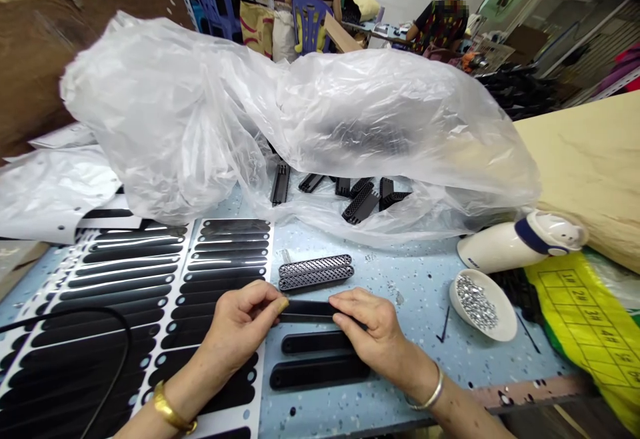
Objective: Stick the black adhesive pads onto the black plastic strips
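Note:
My left hand (pixel 240 329) and my right hand (pixel 373 329) pinch the two ends of a flat black plastic strip (pixel 307 310) just above the blue speckled table (pixel 415 279). Two more black strips (pixel 315 342) (pixel 320 372) lie directly in front of it, between my wrists. Two grey ribbed pieces (pixel 316 272) lie side by side just beyond my fingers. To my left, white sheets of black oblong stickers (pixel 150 279) cover the table under my left forearm.
A big clear plastic bag (pixel 300 119) spills black ribbed parts (pixel 360 199) across the back. A white bowl of small shiny bits (pixel 480 306) and a white appliance (pixel 520 242) sit at right. A black cable (pixel 100 339) loops at left. Two people sit far behind.

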A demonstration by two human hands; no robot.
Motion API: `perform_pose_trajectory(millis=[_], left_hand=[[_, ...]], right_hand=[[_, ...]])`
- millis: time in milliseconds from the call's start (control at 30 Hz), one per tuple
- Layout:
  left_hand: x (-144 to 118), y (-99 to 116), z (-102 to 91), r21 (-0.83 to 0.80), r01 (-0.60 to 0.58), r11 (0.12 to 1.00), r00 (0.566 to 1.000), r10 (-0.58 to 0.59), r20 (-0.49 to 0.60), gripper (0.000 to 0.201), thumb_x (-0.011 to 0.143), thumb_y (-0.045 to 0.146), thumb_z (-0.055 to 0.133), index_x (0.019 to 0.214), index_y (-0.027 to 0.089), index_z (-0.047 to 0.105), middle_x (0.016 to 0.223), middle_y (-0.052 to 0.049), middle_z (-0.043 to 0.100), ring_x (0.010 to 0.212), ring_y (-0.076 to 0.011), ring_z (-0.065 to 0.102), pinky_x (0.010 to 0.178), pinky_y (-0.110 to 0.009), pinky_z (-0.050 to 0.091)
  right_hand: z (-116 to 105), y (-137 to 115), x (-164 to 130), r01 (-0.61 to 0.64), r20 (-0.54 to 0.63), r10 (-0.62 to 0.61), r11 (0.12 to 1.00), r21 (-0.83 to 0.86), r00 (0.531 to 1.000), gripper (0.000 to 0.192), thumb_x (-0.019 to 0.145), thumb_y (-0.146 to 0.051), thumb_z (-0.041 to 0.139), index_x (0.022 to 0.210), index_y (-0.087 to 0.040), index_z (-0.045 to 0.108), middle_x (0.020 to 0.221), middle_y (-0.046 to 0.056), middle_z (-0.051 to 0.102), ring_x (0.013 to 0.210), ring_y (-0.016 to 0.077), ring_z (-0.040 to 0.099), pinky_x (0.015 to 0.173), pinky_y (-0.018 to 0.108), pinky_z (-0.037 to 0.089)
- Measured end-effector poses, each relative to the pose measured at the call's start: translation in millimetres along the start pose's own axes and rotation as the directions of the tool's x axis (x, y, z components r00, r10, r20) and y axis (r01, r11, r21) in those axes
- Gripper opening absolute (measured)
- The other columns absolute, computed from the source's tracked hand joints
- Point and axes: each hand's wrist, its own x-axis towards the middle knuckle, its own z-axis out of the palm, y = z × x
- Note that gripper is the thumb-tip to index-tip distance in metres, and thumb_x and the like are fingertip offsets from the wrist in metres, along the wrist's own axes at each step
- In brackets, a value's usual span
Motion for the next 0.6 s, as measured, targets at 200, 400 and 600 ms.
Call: perform_pose_trajectory(millis=[200, 400, 600], left_hand=[[0.9, 0.6, -2.3, 0.043, -0.028, 0.999, 1.000, 0.027, 0.002, 0.024, 0.083, 0.032, 0.061, 0.064, 0.018, 0.067, 0.059, 0.001, 0.062, 0.050, -0.0111, 0.054, 0.049, -0.020, 0.043], [1.0, -1.2, -1.9, 0.015, -0.029, 0.999, 1.000, 0.029, -0.002, 0.024, 0.082, 0.035, 0.063, 0.065, 0.019, 0.067, 0.059, 0.001, 0.062, 0.050, -0.0114, 0.054, 0.046, -0.019, 0.043], [0.7, -4.6, -1.0, -0.029, 0.001, 1.000, 1.000, -0.001, -0.004, 0.025, 0.081, 0.038, 0.064, 0.065, 0.019, 0.068, 0.058, 0.001, 0.061, 0.047, -0.0120, 0.054, 0.040, -0.018, 0.042]], right_hand=[[-2.3, -3.2, 0.7, -0.036, 0.014, 0.035, 0.999, 0.018, 0.999, 0.033, 0.085, -0.010, 0.056, 0.111, -0.021, 0.073, 0.094, 0.009, 0.074, 0.085, 0.0207, 0.069, 0.075, 0.039, 0.060], [-26.5, 5.4, -2.6, -0.163, -0.110, 0.169, 0.984, 0.066, 0.979, 0.020, 0.087, -0.018, 0.057, 0.096, -0.019, 0.075, 0.088, 0.008, 0.075, 0.081, 0.0199, 0.070, 0.073, 0.036, 0.058], [-26.7, 14.1, -10.6, -0.313, -0.186, 0.307, 0.950, -0.002, 0.933, 0.023, 0.089, -0.026, 0.057, 0.074, -0.017, 0.071, 0.065, 0.004, 0.067, 0.060, 0.0154, 0.062, 0.056, 0.027, 0.050]])
